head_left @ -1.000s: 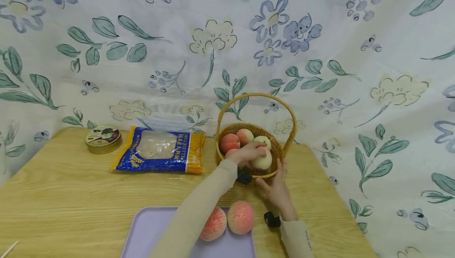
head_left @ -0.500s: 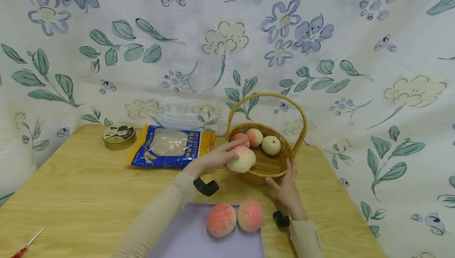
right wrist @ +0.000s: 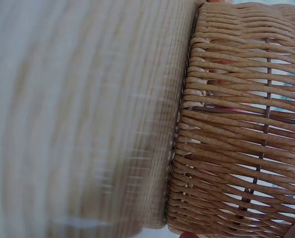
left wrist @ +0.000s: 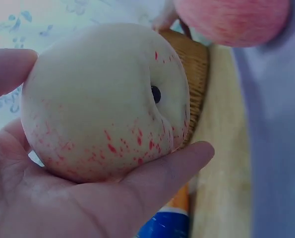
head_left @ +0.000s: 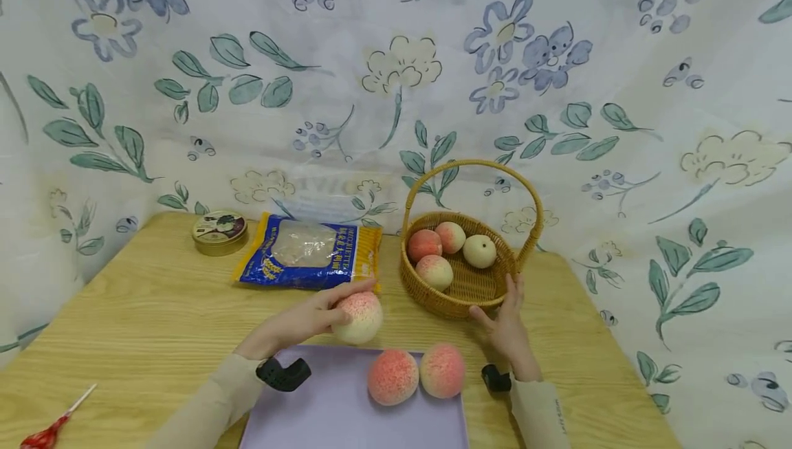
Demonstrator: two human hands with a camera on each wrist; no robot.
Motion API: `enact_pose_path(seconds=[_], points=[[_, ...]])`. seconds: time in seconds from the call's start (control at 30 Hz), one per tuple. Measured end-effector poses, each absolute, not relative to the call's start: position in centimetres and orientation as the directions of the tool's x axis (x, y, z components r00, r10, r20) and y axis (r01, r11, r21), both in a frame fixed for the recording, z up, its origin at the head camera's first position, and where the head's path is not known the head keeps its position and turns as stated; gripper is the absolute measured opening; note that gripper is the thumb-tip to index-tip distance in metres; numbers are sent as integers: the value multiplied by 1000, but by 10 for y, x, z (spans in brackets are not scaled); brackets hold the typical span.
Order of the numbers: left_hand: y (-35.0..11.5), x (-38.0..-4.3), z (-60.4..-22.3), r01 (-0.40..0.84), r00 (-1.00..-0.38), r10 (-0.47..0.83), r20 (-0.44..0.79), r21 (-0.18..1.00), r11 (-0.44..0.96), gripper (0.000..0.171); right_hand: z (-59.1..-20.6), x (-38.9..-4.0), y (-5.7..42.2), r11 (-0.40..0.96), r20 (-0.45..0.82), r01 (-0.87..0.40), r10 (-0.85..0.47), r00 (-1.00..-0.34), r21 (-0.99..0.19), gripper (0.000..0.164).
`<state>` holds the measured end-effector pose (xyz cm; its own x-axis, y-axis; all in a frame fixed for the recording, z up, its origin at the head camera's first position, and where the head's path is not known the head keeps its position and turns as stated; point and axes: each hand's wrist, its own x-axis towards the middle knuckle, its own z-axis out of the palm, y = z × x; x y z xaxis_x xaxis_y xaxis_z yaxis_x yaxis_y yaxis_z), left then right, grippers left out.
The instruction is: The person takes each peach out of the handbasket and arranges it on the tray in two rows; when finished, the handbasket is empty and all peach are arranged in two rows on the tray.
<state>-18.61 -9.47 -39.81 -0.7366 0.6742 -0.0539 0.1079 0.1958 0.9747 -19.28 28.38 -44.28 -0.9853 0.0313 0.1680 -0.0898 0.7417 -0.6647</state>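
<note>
My left hand [head_left: 303, 318] holds a pale peach with pink speckles [head_left: 361, 320] over the back edge of the lilac tray [head_left: 309, 401]. In the left wrist view, the fingers and thumb stand around the peach [left wrist: 97, 99], its dark stem hollow facing right. Two pinker peaches, one [head_left: 393, 377] beside the other [head_left: 442, 370], lie on the tray at its back right. The wicker basket [head_left: 442, 303] stands behind, with several peaches [head_left: 435, 271] inside. My right hand [head_left: 512, 332] touches its front right side with spread fingers; the right wrist view shows the woven wall [right wrist: 236, 124] up close.
Left of the basket lies a blue and yellow pasta bag [head_left: 309, 254]. A round tin [head_left: 219, 232] sits at the far left. Near the front left is a red-wrapped lollipop [head_left: 49, 433]. Floral cloth [head_left: 396, 91] hangs behind the wooden table [head_left: 155, 325].
My left hand has lifted the peach out of the basket and carried it left and toward me, to the tray. The right hand stays at the basket. The view has shifted slightly left.
</note>
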Motion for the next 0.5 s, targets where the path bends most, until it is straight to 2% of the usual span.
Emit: enact_pose_path(seconds=[0.27, 0.5], points=[[-103, -168, -417, 193, -710, 704, 22, 967, 164, 59, -438, -192, 285, 749, 162, -81, 36, -986, -657, 99], [-99, -161, -433, 241, -651, 759, 19, 953, 183, 74, -440, -191, 281, 741, 148, -81, 26, -989, -666, 99]])
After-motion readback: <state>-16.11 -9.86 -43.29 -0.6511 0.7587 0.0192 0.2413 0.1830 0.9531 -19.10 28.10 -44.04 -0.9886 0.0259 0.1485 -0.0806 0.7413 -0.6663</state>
